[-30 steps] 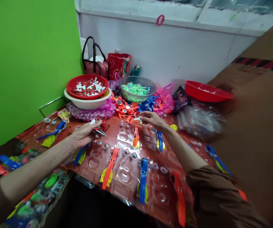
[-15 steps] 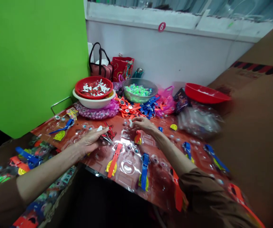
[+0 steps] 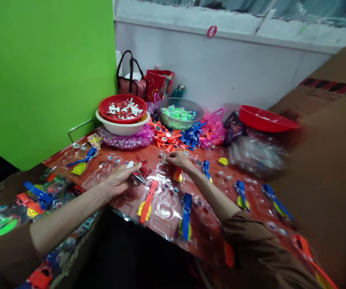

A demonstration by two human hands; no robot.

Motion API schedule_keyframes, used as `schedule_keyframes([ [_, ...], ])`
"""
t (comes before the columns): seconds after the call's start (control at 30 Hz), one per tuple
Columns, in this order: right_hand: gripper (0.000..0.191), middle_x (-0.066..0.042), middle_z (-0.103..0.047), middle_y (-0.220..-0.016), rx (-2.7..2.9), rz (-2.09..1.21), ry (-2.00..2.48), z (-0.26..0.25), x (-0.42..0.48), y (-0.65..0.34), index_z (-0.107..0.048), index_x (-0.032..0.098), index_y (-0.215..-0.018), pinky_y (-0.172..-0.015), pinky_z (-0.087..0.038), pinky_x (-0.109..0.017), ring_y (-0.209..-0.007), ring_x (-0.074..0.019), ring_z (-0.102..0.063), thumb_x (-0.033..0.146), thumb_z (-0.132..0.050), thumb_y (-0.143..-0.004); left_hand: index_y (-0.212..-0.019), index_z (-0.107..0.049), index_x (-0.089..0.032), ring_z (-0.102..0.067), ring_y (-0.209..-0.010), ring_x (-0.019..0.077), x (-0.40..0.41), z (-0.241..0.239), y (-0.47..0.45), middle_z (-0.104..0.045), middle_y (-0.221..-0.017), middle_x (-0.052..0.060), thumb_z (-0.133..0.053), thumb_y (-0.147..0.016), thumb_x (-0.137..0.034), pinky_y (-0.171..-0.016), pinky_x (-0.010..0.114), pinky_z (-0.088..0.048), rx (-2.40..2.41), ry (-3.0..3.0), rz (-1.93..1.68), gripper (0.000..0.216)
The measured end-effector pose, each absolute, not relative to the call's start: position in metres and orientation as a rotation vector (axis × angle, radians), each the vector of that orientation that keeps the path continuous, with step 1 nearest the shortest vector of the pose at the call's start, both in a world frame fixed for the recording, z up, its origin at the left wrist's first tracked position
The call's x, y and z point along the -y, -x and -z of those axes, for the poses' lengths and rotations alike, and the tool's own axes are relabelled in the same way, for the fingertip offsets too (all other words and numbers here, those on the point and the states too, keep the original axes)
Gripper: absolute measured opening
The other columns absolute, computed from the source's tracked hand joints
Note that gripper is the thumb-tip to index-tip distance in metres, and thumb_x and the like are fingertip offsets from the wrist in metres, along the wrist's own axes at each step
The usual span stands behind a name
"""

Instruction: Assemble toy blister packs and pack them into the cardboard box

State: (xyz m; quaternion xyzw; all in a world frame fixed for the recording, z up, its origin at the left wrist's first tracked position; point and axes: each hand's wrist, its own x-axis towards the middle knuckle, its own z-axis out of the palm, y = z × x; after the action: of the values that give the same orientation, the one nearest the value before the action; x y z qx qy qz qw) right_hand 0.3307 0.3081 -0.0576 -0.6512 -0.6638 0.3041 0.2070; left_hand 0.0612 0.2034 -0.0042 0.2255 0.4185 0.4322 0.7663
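Red toy cut-out [image 3: 141,172], jagged, with silver strips, lies on a clear plastic tray [image 3: 163,210] near the tabletop's middle. Left hand [image 3: 118,180], fingers loosely spread, touches it; right hand [image 3: 179,159], narrowly pinched nearby, holds something too small to tell.

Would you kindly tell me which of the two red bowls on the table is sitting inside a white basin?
The left red bowl, piled with red and white pieces, sits in the white basin; the right red bowl has no basin under it.
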Motion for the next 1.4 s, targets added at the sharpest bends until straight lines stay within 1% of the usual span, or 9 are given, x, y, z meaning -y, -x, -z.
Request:
schedule_keyframes([
  [0.17, 0.01, -0.002, -0.065, -0.067, 1.902, -0.626, 1.908, 0.056, -0.307, -0.321, -0.066, 0.016, -0.074, -0.052, -0.031, -0.022, -0.06, -0.0117, -0.052, 0.01, -0.065, -0.066, -0.07, -0.058, -0.015, -0.055, -0.049, 0.0098, -0.205, 0.005, -0.067, -0.061, -0.059, -0.003, -0.089, -0.064, -0.02, -0.041, 0.02, -0.035, -0.905, -0.488, -0.923, 0.032],
  [0.27, 0.004, -0.002, -0.065, -0.071, 1.941, -0.571, 1.85, 0.043, -0.301, -0.315, -0.066, 0.017, -0.077, -0.055, -0.032, -0.023, -0.064, -0.0131, -0.053, 0.017, -0.066, -0.073, -0.076, -0.061, -0.015, -0.057, -0.052, 0.0102, -0.206, 0.007, -0.071, -0.064, -0.063, -0.002, -0.089, -0.064, -0.022, -0.044, 0.021, -0.039, -0.928, -0.508, -0.905, 0.03],
  [0.4, 0.028, -0.002, -0.065, -0.073, 1.999, -0.864, 1.416, 0.011, -0.284, -0.305, -0.068, 0.016, -0.082, -0.057, -0.037, -0.024, -0.063, -0.0123, -0.052, 0.042, -0.06, -0.087, -0.078, -0.062, -0.015, -0.059, -0.055, 0.0114, -0.205, 0.01, -0.078, -0.066, -0.068, -0.001, -0.087, -0.068, -0.026, -0.049, 0.023, -0.045, -0.863, -0.593, -0.854, 0.029],
  [0.53, 0.037, 0.001, -0.061, -0.069, 2.088, -1.165, 1.193, -0.016, -0.266, -0.29, -0.07, 0.016, -0.086, -0.051, -0.032, -0.023, -0.058, -0.0097, -0.047, 0.052, -0.06, -0.087, -0.081, -0.062, -0.015, -0.059, -0.054, 0.0114, -0.201, 0.006, -0.092, -0.065, -0.068, -0.001, -0.087, -0.068, -0.024, -0.051, 0.024, -0.046, -0.819, -0.617, -0.844, 0.029],
  [0.7, 0.027, 0.0, -0.065, -0.07, 2.018, -1.334, 1.128, -0.023, -0.26, -0.286, -0.067, 0.016, -0.079, -0.053, -0.04, -0.022, -0.059, -0.0094, -0.052, 0.043, -0.069, -0.081, -0.084, -0.065, -0.013, -0.06, -0.054, 0.0116, -0.19, 0.001, -0.111, -0.065, -0.067, 0.0, -0.084, -0.07, -0.02, -0.051, 0.024, -0.046, -0.816, -0.614, -0.799, 0.025],
  [0.9, 0.023, 0.0, -0.068, -0.068, 1.719, -1.164, 1.219, -0.033, -0.264, -0.333, -0.065, 0.017, -0.087, -0.049, -0.043, -0.019, -0.053, -0.0087, -0.056, 0.034, -0.074, -0.076, -0.087, -0.068, -0.012, -0.058, -0.055, 0.0108, -0.183, 0.013, -0.122, -0.067, -0.07, 0.002, -0.087, -0.067, -0.025, -0.047, 0.022, -0.041, -0.815, -0.654, -0.752, 0.03],
  [1.07, 0.01, -0.002, -0.07, -0.063, 1.728, -0.942, 1.572, -0.044, -0.266, -0.406, -0.064, 0.015, -0.079, -0.047, -0.048, -0.019, -0.051, -0.0109, -0.061, 0.023, -0.071, -0.08, -0.084, -0.065, -0.015, -0.055, -0.053, 0.0096, -0.188, 0.011, -0.122, -0.063, -0.067, -0.001, -0.089, -0.064, -0.03, -0.047, 0.021, -0.041, -0.829, -0.704, -0.738, 0.034],
  [1.27, 0.015, 0.003, -0.059, -0.046, 1.829, -0.654, 2.155, -0.026, -0.283, -0.436, -0.06, 0.015, -0.067, -0.043, -0.043, -0.017, -0.043, -0.01, -0.057, 0.002, -0.067, -0.073, -0.085, -0.064, -0.014, -0.054, -0.052, 0.0086, -0.192, 0.012, -0.132, -0.062, -0.065, -0.001, -0.088, -0.066, -0.028, -0.042, 0.019, -0.035, -0.844, -0.696, -0.721, 0.034],
  [1.4, 0.016, 0.002, -0.057, -0.042, 1.865, -0.696, 2.193, -0.007, -0.304, -0.427, -0.062, 0.015, -0.061, -0.042, -0.04, -0.018, -0.04, -0.0104, -0.054, 0.007, -0.073, -0.07, -0.086, -0.064, -0.014, -0.056, -0.054, 0.0093, -0.194, 0.018, -0.139, -0.064, -0.068, 0.0, -0.086, -0.068, -0.027, -0.045, 0.02, -0.038, -0.822, -0.688, -0.71, 0.032],
])
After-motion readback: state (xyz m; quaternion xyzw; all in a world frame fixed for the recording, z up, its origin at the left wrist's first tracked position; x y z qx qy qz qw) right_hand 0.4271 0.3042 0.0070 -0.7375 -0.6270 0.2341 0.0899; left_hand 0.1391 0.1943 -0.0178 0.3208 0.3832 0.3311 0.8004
